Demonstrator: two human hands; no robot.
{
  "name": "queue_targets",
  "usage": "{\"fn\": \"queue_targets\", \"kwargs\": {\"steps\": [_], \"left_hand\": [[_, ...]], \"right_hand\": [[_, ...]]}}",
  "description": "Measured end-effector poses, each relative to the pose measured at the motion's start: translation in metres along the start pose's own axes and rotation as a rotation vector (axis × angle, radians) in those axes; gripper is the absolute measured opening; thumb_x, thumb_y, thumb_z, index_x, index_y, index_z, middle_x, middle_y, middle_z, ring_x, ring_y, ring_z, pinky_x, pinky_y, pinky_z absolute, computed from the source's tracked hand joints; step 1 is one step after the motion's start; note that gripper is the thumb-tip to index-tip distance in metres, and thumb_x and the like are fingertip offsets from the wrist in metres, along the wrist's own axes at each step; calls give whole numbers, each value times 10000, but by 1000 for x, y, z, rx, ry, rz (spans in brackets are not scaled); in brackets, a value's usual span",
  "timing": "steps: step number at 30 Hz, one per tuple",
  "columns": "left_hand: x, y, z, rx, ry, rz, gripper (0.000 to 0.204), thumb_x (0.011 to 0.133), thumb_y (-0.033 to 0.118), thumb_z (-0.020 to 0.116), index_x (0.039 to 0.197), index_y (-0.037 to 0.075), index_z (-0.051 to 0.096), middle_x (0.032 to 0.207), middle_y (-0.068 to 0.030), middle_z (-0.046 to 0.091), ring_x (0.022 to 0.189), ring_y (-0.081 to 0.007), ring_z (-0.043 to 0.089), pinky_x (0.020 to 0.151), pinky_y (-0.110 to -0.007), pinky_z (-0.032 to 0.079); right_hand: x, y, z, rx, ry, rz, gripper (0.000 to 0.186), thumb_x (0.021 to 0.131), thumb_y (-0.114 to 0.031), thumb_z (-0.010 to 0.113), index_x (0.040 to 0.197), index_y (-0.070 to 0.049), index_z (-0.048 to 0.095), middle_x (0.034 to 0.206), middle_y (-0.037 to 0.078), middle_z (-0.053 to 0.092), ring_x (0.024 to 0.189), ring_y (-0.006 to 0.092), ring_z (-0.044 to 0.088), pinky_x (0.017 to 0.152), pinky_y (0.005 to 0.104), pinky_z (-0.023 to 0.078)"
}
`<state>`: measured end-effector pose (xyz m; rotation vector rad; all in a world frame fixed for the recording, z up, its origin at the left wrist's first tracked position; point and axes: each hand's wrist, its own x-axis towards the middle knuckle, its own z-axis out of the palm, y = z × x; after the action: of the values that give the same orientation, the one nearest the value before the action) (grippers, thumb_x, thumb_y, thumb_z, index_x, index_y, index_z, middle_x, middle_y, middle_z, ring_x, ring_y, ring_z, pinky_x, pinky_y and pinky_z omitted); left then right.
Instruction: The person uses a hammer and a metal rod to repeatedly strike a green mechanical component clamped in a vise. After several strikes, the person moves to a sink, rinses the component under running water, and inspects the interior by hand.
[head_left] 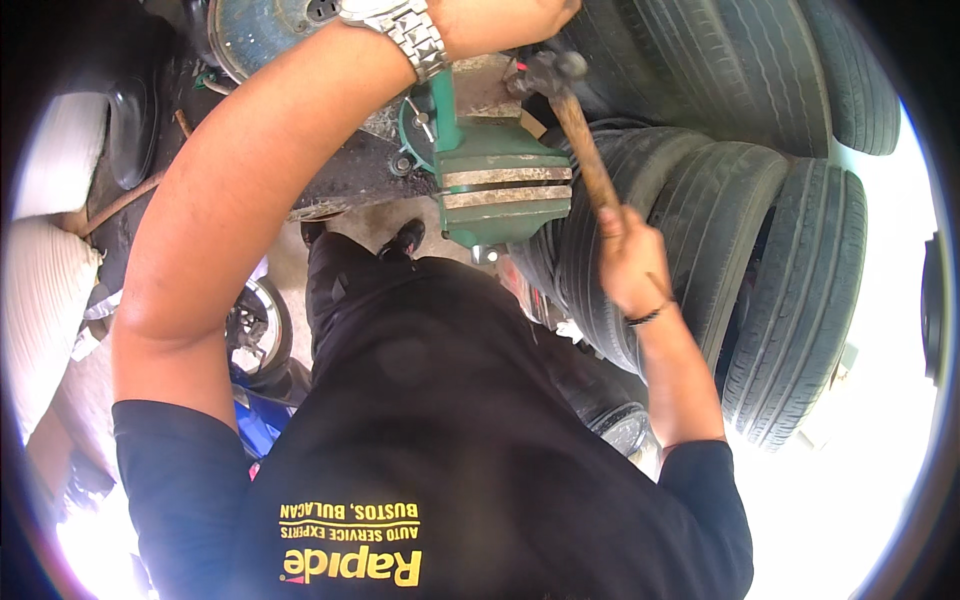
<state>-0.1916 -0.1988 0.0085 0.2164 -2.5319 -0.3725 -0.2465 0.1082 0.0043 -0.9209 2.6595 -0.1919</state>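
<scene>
My right hand is closed round the wooden handle of a hammer. Its dark metal head points away from me, over the far side of a green bench vise. The worn, rusty jaws of the vise lie close together, and I make out nothing between them. Across the top reaches my left arm, wearing a metal wristwatch. My left hand is beyond the vise, partly cut off by the upper edge, so its fingers are hidden. A small red-marked thing shows beside the hammer head, too small to name.
Several black tires stand packed along the right, with more tires behind them. A round blue metal piece sits at the far left of the bench. White sacks lie at the left. Below the bench is a wheel.
</scene>
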Motion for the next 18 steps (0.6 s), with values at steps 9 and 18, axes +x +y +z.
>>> {"fn": "queue_targets", "kwargs": {"steps": [9,18], "left_hand": [[-3,0,0,-34,-18,23,252,863,266,614,743,59,692,738,-173,693,758,-363,697,711,-469,562],[2,4,-1,-41,-29,109,247,874,258,601,764,61,701,793,-159,713,804,-350,700,725,-452,562]], "right_hand": [[0,4,-3,116,311,-204,496,1015,-461,528,880,14,581,653,181,604,597,290,607,561,400,460],[-12,8,-25,1004,553,-280,328,1049,-279,498,887,-11,596,712,53,601,629,148,592,537,271,457]]}}
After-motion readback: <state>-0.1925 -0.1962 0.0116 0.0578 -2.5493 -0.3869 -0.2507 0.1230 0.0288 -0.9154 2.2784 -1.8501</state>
